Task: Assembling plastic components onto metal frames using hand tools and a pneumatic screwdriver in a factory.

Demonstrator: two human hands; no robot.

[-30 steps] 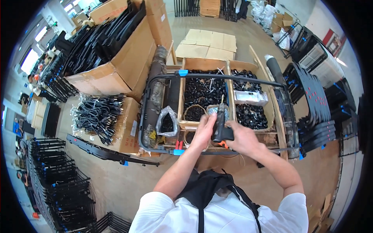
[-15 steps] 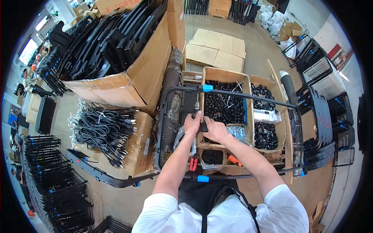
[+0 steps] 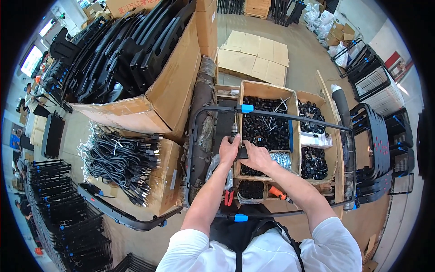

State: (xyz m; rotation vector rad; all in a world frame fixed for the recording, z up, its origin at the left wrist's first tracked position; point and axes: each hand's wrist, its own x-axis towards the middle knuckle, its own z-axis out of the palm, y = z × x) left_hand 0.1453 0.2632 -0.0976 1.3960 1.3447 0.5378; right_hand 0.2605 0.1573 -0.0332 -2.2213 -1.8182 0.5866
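Both hands met over the black metal frame (image 3: 272, 115), the left hand (image 3: 229, 149) clenched around what seemed a small power tool (image 3: 234, 136) standing upright just inside the frame's near-left bar, the right hand (image 3: 256, 156) gripping its base from the right.

A large brown cardboard box (image 3: 154, 97) packed with black plastic panels is seen on the left. Bundled black cables (image 3: 120, 158) are piled below it. Flattened cardboard sheets (image 3: 253, 56) are laid on the grey floor. Red-handled pliers (image 3: 229, 197), possibly, are glimpsed.
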